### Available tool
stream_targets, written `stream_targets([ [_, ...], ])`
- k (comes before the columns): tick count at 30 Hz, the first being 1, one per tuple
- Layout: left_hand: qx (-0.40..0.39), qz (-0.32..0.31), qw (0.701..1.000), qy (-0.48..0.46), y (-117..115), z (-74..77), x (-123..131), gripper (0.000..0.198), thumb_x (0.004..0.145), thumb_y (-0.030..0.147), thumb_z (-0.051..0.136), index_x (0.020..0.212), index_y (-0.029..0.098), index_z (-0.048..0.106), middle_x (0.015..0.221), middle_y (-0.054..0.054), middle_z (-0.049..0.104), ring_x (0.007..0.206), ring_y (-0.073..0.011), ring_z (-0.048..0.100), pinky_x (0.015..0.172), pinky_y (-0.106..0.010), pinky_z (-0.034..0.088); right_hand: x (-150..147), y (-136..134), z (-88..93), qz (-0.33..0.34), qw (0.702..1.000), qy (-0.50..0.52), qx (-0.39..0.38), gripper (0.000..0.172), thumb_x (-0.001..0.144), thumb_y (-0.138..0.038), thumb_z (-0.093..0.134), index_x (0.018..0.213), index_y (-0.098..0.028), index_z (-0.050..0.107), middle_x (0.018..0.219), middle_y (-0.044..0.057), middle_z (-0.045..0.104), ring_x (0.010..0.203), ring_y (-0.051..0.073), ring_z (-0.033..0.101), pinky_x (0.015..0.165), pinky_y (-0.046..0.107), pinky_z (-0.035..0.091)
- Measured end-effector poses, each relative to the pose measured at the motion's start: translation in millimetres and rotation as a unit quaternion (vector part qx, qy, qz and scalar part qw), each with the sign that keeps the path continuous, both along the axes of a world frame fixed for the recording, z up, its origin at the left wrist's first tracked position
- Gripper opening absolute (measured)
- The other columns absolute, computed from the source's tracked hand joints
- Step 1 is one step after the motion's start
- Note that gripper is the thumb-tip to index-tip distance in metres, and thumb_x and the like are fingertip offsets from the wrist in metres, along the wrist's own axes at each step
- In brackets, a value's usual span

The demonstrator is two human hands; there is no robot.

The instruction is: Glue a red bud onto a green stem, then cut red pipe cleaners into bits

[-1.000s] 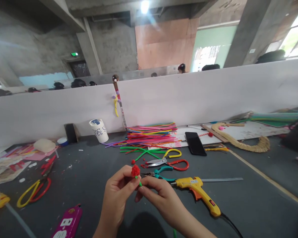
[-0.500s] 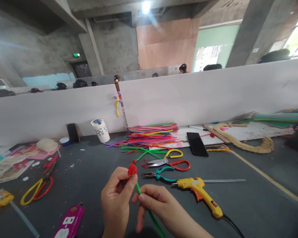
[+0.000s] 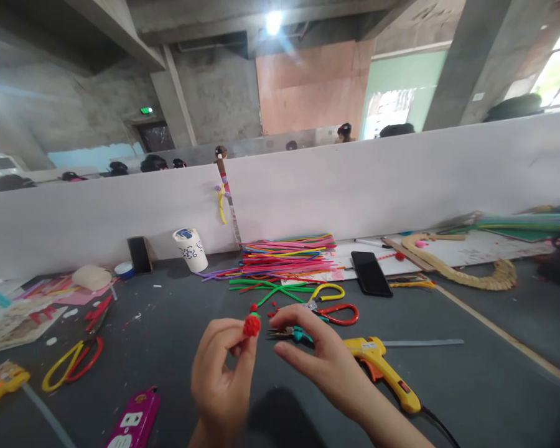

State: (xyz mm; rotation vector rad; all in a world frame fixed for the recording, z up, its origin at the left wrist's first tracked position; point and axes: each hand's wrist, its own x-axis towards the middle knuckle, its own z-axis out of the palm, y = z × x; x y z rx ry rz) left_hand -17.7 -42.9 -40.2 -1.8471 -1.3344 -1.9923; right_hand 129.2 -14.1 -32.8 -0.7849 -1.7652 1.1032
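- While my left hand (image 3: 221, 367) pinches the red fuzzy flower (image 3: 251, 325) between thumb and fingertips, it keeps the bloom raised above the dark table (image 3: 168, 348); all clock directions below run from that flower.
- A bit of green shows at its upper edge, probably the stem, though my fingers hide too much to be sure.
- My right hand (image 3: 320, 354) is released, thumb and forefinger spread apart, between three and four o'clock, near the flower but not touching it.
- Teal-handled pliers (image 3: 301, 336) lie at three o'clock, partly covered by my right hand.
- Scissors (image 3: 338, 313) with yellow and red handles lie between two and three o'clock.
- The yellow glue gun (image 3: 387, 373) sits near four o'clock, the colourful stems (image 3: 287, 256) at one.
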Motion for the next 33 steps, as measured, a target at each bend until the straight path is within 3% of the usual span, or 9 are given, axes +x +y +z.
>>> stream_targets([
  [4,0.056,-0.020,0.987,0.149,-4.8,-1.5,-3.8,0.015,0.071,0.010,0.060,0.084,0.017,0.061,0.078,-0.005,0.063,0.071,-0.0158,0.057,0.064,-0.028,0.046,-6.0,-13.4,23.0,-0.009,0.994,0.007,0.112,0.030,0.069,-0.013,0.063,0.097,-0.021,0.054,0.092,0.001,0.053,0.089,0.015,0.050,0.080,0.026,0.040],
  [7,0.040,-0.051,0.983,0.171,-6.8,2.8,-5.2,0.021,0.071,0.008,0.058,0.089,0.018,0.061,0.082,-0.005,0.065,0.077,-0.0172,0.058,0.071,-0.031,0.045,-6.5,-15.7,28.3,-0.010,0.993,0.016,0.115,0.022,0.070,-0.009,0.061,0.088,-0.020,0.058,0.083,0.000,0.053,0.081,0.013,0.050,0.074,0.024,0.040],
  [10,-0.118,-0.096,0.985,0.086,-9.7,10.8,-3.4,0.016,0.074,0.012,0.056,0.087,0.021,0.061,0.080,-0.002,0.066,0.073,-0.0152,0.060,0.067,-0.026,0.046,-0.4,-8.8,30.6,0.031,0.998,0.040,0.032,0.018,0.072,-0.010,0.059,0.086,-0.021,0.060,0.078,-0.002,0.053,0.076,0.012,0.050,0.070,0.024,0.040],
  [14,-0.363,-0.236,0.899,-0.060,-11.2,20.7,0.8,0.017,0.081,0.026,0.050,0.080,0.019,0.065,0.065,-0.001,0.066,0.061,-0.0127,0.058,0.057,-0.021,0.044,8.5,7.2,35.0,0.112,0.981,0.131,-0.084,0.019,0.074,-0.015,0.058,0.091,-0.022,0.059,0.074,-0.003,0.052,0.072,0.011,0.051,0.067,0.024,0.041],
  [17,-0.429,-0.296,0.836,-0.170,-9.3,22.6,4.8,0.020,0.080,0.031,0.051,0.079,0.017,0.066,0.059,-0.002,0.066,0.054,-0.0115,0.056,0.049,-0.020,0.041,10.4,17.1,35.2,0.137,0.968,0.180,-0.111,0.029,0.071,-0.013,0.060,0.098,-0.023,0.056,0.081,-0.001,0.054,0.073,0.011,0.051,0.064,0.025,0.043],
  [19,-0.434,-0.281,0.826,-0.226,-7.5,22.0,7.6,0.018,0.077,0.031,0.055,0.077,0.016,0.064,0.058,-0.003,0.066,0.051,-0.0111,0.055,0.046,-0.019,0.039,9.3,20.9,31.8,0.114,0.966,0.197,-0.124,0.039,0.067,-0.012,0.063,0.102,-0.025,0.052,0.091,0.000,0.054,0.076,0.012,0.051,0.065,0.025,0.044],
  [23,-0.424,-0.214,0.846,-0.242,-3.6,18.7,11.0,0.018,0.073,0.032,0.058,0.073,0.015,0.062,0.059,-0.004,0.068,0.050,-0.0118,0.056,0.044,-0.019,0.038,3.3,21.6,19.3,0.038,0.978,0.144,-0.143,0.014,0.070,-0.021,0.062,0.083,-0.019,0.057,0.081,0.000,0.056,0.073,0.012,0.051,0.069,0.027,0.042],
  [28,-0.397,-0.120,0.900,-0.133,-0.7,4.8,9.9,0.019,0.074,0.034,0.056,0.076,0.018,0.064,0.065,-0.003,0.068,0.056,-0.0154,0.059,0.052,-0.023,0.043,-8.7,16.9,10.4,-0.086,0.994,0.053,-0.042,0.007,0.069,-0.021,0.061,0.066,-0.018,0.056,0.067,-0.002,0.053,0.067,0.013,0.050,0.063,0.025,0.040],
  [33,-0.312,-0.049,0.947,-0.051,-1.8,-12.0,7.7,0.016,0.074,0.031,0.056,0.079,0.020,0.067,0.072,-0.002,0.069,0.064,-0.0171,0.062,0.062,-0.024,0.046,-17.1,12.9,8.3,-0.064,0.993,0.091,-0.048,0.008,0.072,-0.019,0.056,0.064,-0.018,0.055,0.066,-0.002,0.052,0.064,0.012,0.050,0.059,0.023,0.041],
])
